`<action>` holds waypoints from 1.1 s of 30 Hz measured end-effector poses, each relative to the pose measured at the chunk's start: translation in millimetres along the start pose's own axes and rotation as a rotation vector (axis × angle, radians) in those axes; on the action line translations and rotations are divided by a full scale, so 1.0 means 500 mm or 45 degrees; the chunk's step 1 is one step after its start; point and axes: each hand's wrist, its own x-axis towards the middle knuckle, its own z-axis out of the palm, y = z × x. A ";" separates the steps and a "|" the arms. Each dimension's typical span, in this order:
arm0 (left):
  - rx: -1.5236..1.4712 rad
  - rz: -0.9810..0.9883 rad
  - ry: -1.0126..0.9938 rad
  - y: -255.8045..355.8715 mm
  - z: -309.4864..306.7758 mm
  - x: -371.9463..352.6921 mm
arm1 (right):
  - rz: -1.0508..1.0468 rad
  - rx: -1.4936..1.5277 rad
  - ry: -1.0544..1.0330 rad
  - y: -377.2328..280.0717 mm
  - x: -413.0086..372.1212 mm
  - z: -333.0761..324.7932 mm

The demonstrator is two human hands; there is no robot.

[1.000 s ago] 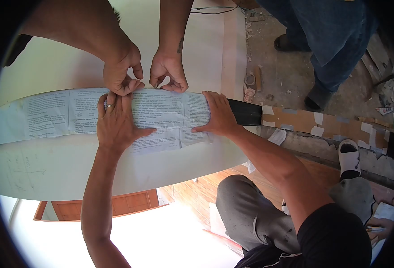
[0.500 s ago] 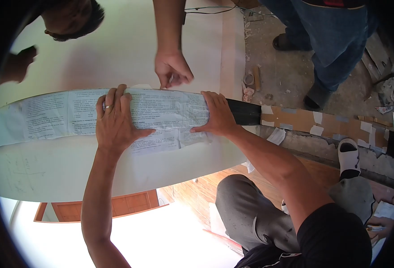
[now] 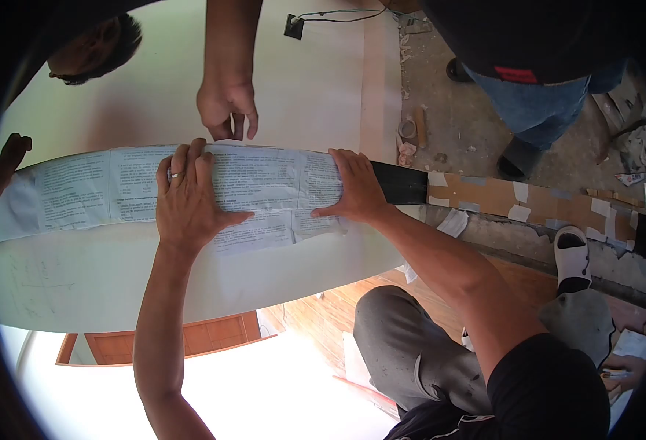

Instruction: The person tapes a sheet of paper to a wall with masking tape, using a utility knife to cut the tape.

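Printed paper sheets (image 3: 257, 176) cover a long curved strip that runs across the view along a pale wall surface (image 3: 301, 264). My left hand (image 3: 189, 192) lies on the paper left of centre, fingers over its upper edge and thumb stretched right; a ring shows on one finger. Farther right, my right hand (image 3: 356, 187) rests on the paper's right end with fingers up and thumb pointing left. Both hands are spread. Just above the paper's upper edge hangs another person's hand (image 3: 228, 106), apart from mine. A further hand (image 3: 11, 158) is at the strip's left end.
A dark section (image 3: 400, 183) continues right into taped cardboard (image 3: 499, 198). A person in jeans (image 3: 536, 103) stands at upper right near a tape roll (image 3: 407, 130). A white clog (image 3: 572, 258) lies at the right. A black plug (image 3: 294, 26) with wires is at the top.
The other person's central hand has moved left and opened. The hand at far left has come down to the strip. The standing person has leaned farther into view. My hands stay put.
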 end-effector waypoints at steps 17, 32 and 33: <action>-0.033 0.023 0.055 -0.004 0.006 0.000 | -0.004 -0.028 0.002 0.000 0.000 -0.003; -0.003 -0.016 -0.011 0.003 0.000 0.001 | 0.025 -0.037 -0.028 -0.002 0.000 -0.002; 0.001 -0.008 0.001 0.005 -0.001 0.001 | 0.020 -0.034 -0.021 -0.001 0.000 -0.001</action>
